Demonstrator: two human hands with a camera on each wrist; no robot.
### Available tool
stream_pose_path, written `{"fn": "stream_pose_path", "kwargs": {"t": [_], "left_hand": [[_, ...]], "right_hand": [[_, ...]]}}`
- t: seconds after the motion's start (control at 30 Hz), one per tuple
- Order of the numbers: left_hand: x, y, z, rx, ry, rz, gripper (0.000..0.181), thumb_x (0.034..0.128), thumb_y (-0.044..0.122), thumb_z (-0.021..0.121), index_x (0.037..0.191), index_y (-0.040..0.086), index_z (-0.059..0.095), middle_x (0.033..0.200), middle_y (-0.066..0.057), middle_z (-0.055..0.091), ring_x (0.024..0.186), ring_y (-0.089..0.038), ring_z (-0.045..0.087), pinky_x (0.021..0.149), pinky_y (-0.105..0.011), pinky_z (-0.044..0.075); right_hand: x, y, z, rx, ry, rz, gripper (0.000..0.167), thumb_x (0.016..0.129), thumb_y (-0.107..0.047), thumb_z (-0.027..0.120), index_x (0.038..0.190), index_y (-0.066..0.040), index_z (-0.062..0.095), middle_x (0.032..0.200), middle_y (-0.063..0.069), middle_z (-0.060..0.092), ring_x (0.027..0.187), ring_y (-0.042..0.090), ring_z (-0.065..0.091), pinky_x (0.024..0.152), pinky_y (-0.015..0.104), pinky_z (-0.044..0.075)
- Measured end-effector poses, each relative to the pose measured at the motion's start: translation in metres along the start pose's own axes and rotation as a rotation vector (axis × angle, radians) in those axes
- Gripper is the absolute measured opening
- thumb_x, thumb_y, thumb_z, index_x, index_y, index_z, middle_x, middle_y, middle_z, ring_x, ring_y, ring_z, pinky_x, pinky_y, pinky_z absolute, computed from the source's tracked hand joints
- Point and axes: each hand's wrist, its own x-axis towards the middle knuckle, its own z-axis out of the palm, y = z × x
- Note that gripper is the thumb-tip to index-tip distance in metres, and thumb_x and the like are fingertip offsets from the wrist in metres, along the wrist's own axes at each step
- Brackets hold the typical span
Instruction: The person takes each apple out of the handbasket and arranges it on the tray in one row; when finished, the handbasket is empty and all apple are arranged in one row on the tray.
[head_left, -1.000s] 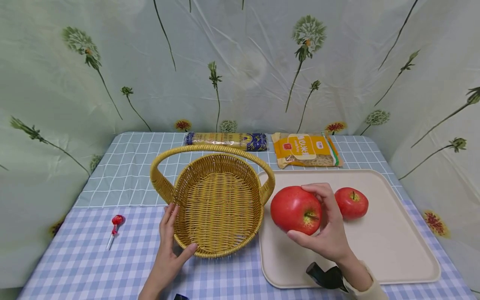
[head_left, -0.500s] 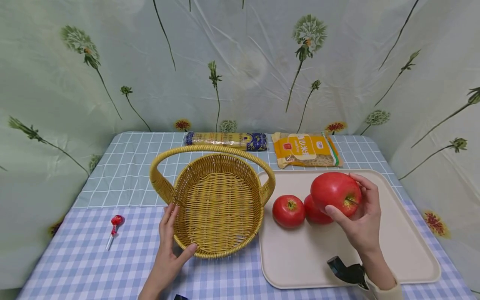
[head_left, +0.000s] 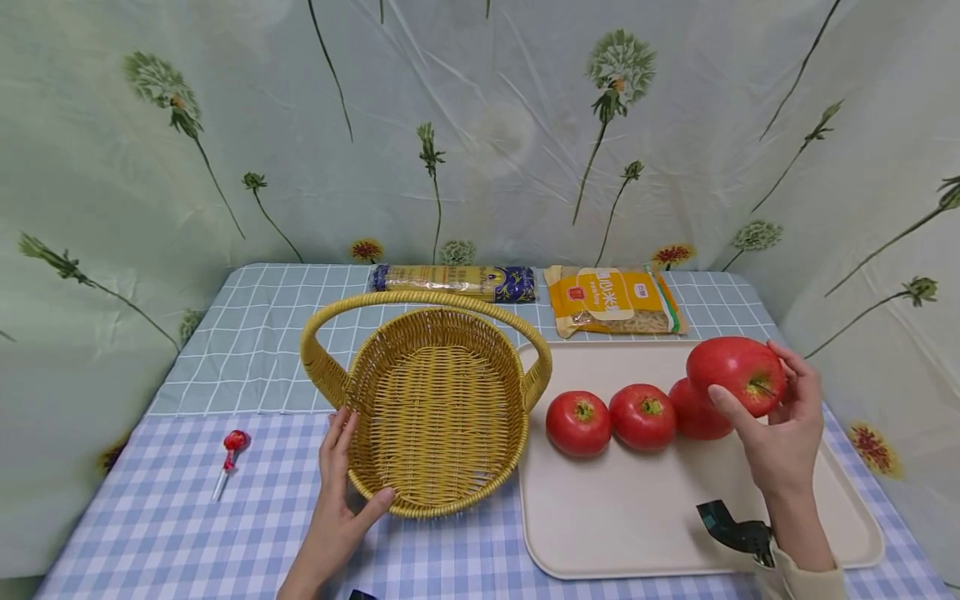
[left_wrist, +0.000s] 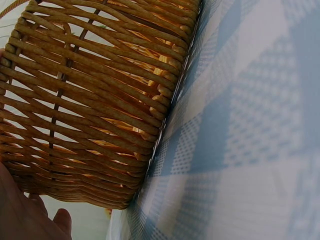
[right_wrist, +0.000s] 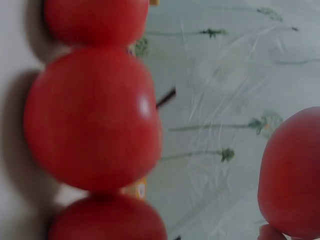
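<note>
A red apple (head_left: pixel 738 375) sits in my right hand (head_left: pixel 787 429), thumb in front and fingers at its right side, raised above the beige tray (head_left: pixel 615 533). In the right wrist view the held apple (right_wrist: pixel 295 175) is at the right edge, apart from the others. Three more red apples stand in a row on the tray: a left one (head_left: pixel 578 424), a middle one (head_left: pixel 642 417) and a right one (head_left: pixel 699 412), partly hidden behind the held one. My left hand (head_left: pixel 337 500) rests with extended fingers against the front-left rim of a woven basket (head_left: pixel 438 425), which holds nothing.
A red lollipop (head_left: pixel 232 458) lies on the checked cloth at the left. Behind the basket lies a long blue-and-gold packet (head_left: pixel 453 283). An orange food bag (head_left: pixel 613 300) is behind the tray. The basket's tall handle (head_left: pixel 427 297) arches upward. A printed curtain hangs behind.
My right hand has carried the apple rightward over the tray, uncovering the left and middle apples in the row. The left hand and basket have stayed in place.
</note>
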Motion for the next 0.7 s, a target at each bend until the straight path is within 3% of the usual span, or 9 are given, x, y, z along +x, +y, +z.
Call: {"fn": "stream_pose_path", "kwargs": {"t": [0.17,0.5,0.6,0.7], "left_hand": [[0.0,-0.001,0.0,0.001,0.0,0.002,0.097,0.0771,0.0,0.071,0.153,0.014,0.013,0.156,0.001,-0.004,0.139,-0.034,-0.018,0.099,-0.071,-0.003],[0.0,-0.001,0.0,-0.001,0.001,0.005,0.097,0.077,-0.001,0.071,0.153,0.014,0.013,0.156,0.001,-0.004,0.139,-0.034,-0.018,0.099,-0.07,-0.003],[0.0,-0.001,0.0,-0.004,0.002,0.005,0.097,0.077,-0.001,0.071,0.153,0.013,0.013,0.156,0.0,-0.004,0.139,-0.034,-0.018,0.099,-0.07,-0.003],[0.0,-0.001,0.0,-0.007,0.002,0.006,0.097,0.077,-0.001,0.07,0.153,0.013,0.013,0.156,0.0,-0.004,0.139,-0.034,-0.018,0.099,-0.07,-0.003]], "right_hand": [[0.009,0.011,-0.01,-0.096,0.04,0.059,0.073,0.077,0.004,0.073,0.139,-0.019,0.042,0.129,-0.003,0.049,0.113,0.012,0.046,0.076,0.011,0.044],[0.026,0.039,-0.024,-0.099,0.116,0.107,0.068,0.08,-0.005,0.074,0.138,-0.021,0.043,0.129,0.001,0.049,0.113,0.012,0.044,0.073,0.009,0.044],[0.03,0.044,-0.027,-0.11,0.133,0.163,0.066,0.081,-0.011,0.074,0.138,-0.024,0.043,0.129,0.0,0.047,0.113,0.01,0.043,0.07,0.008,0.044],[0.035,0.044,-0.03,-0.044,0.159,0.268,0.065,0.081,-0.013,0.076,0.136,-0.026,0.044,0.127,-0.002,0.046,0.113,0.009,0.041,0.068,0.007,0.043]]}}
